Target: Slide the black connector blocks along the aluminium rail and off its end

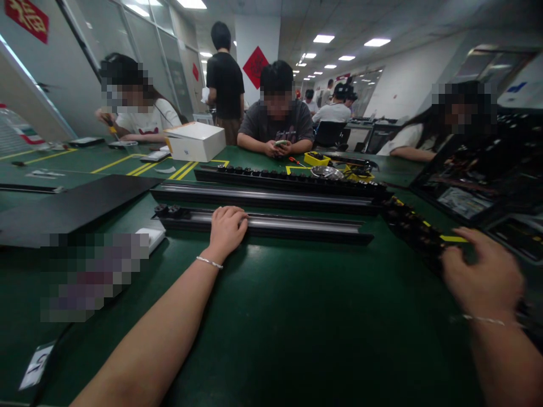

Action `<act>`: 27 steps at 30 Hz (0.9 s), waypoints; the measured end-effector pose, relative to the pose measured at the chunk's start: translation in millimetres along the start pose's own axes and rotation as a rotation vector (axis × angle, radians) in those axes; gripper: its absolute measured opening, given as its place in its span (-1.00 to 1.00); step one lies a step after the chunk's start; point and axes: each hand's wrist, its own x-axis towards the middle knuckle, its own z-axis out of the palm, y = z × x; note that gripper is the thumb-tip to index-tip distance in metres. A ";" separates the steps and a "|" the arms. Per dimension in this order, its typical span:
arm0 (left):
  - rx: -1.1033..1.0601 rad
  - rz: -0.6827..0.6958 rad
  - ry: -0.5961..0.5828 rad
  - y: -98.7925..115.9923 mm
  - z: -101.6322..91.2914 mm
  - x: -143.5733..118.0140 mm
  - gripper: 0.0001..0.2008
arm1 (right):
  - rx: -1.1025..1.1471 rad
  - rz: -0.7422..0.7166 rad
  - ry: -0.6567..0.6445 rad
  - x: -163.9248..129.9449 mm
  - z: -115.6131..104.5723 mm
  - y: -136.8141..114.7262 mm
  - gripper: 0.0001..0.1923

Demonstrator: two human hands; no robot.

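Note:
My left hand (228,227) lies over the nearest long black rail (305,224), its fingers curled across the far edge. Small black parts (172,211) sit in that rail's left end. Behind it, a second black rail (263,196) runs roughly parallel, and a third rail (292,180) farther back carries a row of small black pieces. On the right, my right hand (486,271) is slightly blurred, thumb and fingers apart, beside a heap of small black parts (418,229). Nothing shows between those fingers.
A dark flat panel (72,206) and a white power strip (150,240) lie to the left. Farther back are a white box (197,142), yellow trays (317,159) and a metal bowl (326,172). A dark rack (470,169) stands right. Several people sit around the green table (297,328).

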 end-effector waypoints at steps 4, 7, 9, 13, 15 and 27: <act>0.096 -0.195 0.122 -5.6 0.8 -1.8 -0.74 | -0.037 -0.433 -0.090 17.5 55.4 -195.5 -0.52; 0.171 -0.308 0.142 -17.7 1.3 -2.2 -0.65 | -0.108 -0.414 -0.210 -3.7 87.0 -238.3 -0.46; 0.219 -0.401 0.179 -29.5 -0.9 -2.3 -0.58 | -0.139 -0.397 -0.237 -12.9 101.6 -238.4 -0.47; 0.253 -0.625 0.242 -52.4 -8.6 -3.0 -0.42 | -0.170 -0.397 -0.267 -13.5 111.7 -230.2 -0.49; 0.230 -0.684 0.217 -58.7 -10.7 -3.1 -0.38 | -0.174 -0.401 -0.276 -11.8 110.3 -229.4 -0.48; 0.248 -0.743 0.224 -58.2 -11.5 -1.4 -0.42 | -0.177 -0.382 -0.267 -12.7 108.4 -231.0 -0.48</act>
